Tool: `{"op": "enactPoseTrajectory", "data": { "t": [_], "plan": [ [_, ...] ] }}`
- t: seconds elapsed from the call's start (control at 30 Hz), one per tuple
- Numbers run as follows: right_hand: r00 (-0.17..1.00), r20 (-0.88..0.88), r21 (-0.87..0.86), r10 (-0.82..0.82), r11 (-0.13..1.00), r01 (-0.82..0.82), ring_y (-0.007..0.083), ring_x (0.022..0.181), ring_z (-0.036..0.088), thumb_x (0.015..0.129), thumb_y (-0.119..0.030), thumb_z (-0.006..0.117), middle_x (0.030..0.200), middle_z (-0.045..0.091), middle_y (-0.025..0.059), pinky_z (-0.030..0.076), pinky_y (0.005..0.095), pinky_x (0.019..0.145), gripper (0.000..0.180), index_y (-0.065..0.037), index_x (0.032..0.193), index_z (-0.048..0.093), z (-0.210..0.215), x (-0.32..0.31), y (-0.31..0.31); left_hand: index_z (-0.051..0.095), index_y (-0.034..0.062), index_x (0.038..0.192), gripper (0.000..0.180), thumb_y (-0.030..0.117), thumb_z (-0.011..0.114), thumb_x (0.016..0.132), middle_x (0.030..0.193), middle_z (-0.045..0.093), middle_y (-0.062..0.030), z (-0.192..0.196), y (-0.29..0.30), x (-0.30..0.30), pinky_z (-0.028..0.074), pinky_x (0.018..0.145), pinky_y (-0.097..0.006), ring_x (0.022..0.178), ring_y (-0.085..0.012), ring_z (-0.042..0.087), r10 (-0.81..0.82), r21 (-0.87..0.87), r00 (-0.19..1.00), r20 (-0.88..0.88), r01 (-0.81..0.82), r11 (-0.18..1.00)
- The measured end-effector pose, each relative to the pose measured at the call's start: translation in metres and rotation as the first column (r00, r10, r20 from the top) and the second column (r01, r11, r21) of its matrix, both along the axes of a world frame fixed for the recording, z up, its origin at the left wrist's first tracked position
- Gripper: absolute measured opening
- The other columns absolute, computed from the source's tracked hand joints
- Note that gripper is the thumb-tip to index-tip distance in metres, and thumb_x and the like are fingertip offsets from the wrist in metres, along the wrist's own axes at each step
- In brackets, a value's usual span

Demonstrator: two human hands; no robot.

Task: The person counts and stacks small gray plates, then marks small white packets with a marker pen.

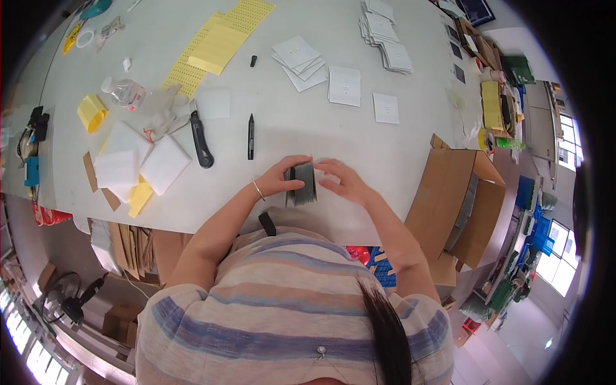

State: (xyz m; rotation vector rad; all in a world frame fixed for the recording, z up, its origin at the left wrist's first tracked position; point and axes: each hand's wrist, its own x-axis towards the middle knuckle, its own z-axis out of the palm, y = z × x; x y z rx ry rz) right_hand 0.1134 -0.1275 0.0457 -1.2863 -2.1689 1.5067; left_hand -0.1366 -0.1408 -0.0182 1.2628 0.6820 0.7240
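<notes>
Close to the table's near edge, my left hand (283, 178) is closed around a stack of thin dark grey, card-like pieces (304, 185). The stack stands on its edges, and its lower side looks uneven. My right hand (345, 183) is just right of the stack, fingers apart and bent toward it; whether a fingertip touches it I cannot tell. A black marker (251, 137) lies uncapped beyond my left hand, with a black cap (253, 61) farther off. Left of the marker rests a black utility knife (200, 136).
White foam sheets (119, 168) and a clear plastic bottle (125, 94) lie at the left. Yellow perforated sheets (218, 48) and several stacks of white cards (344, 86) are farther back. An open cardboard box (443, 189) stands at the right edge.
</notes>
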Motion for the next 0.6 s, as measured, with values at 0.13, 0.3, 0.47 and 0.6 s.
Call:
{"op": "enactPoseTrajectory", "data": {
  "t": [0.13,0.3,0.47,0.6],
  "plan": [
    [0.969,0.230,0.473,-0.085,0.880,-0.036,0.0290,0.119,0.047,0.078,-0.025,0.070,0.129,0.052,0.0102,0.036,0.0407,0.102,0.056,-0.013,0.129,0.051,-0.024,0.023,0.081,0.046,0.0089,0.134,0.064,0.021,0.071,0.077,0.136,0.045,-0.0108,0.001,0.001,-0.001,0.030,0.107,-0.036,0.127,-0.0247,0.040,-0.015,0.072,1.000,-0.024,0.017,0.997],
    [0.748,0.623,0.561,-0.230,0.798,-0.221,0.0338,0.133,0.031,0.068,-0.031,0.076,0.146,0.030,0.0175,0.031,0.0424,0.107,0.096,-0.018,0.146,0.021,-0.017,0.021,0.179,0.044,0.0086,0.135,0.063,0.021,0.069,0.078,0.136,0.045,-0.0086,0.002,-0.002,-0.002,0.028,0.108,-0.036,0.129,-0.0224,0.038,-0.019,0.035,1.000,-0.004,0.020,0.999],
    [0.726,0.687,0.385,-0.032,0.863,-0.326,0.0384,0.134,0.028,0.063,-0.030,0.078,0.147,0.026,0.0213,0.029,0.0408,0.110,0.101,-0.014,0.146,0.022,-0.024,0.024,0.214,0.044,0.0088,0.135,0.063,0.021,0.069,0.078,0.136,0.045,-0.0090,0.003,-0.004,-0.001,0.028,0.109,-0.036,0.129,-0.0234,0.038,-0.006,-0.053,1.000,0.017,0.007,0.999],
    [0.750,0.660,0.417,-0.052,0.856,-0.307,0.0388,0.130,0.032,0.062,-0.031,0.078,0.144,0.031,0.0202,0.030,0.0405,0.109,0.099,-0.013,0.145,0.026,-0.027,0.036,0.217,0.047,0.0099,0.133,0.063,0.021,0.071,0.076,0.133,0.047,-0.0096,0.001,0.003,-0.001,0.031,0.107,-0.036,0.126,-0.0232,0.041,0.012,0.051,1.000,-0.006,-0.012,0.999]
  ]
}}
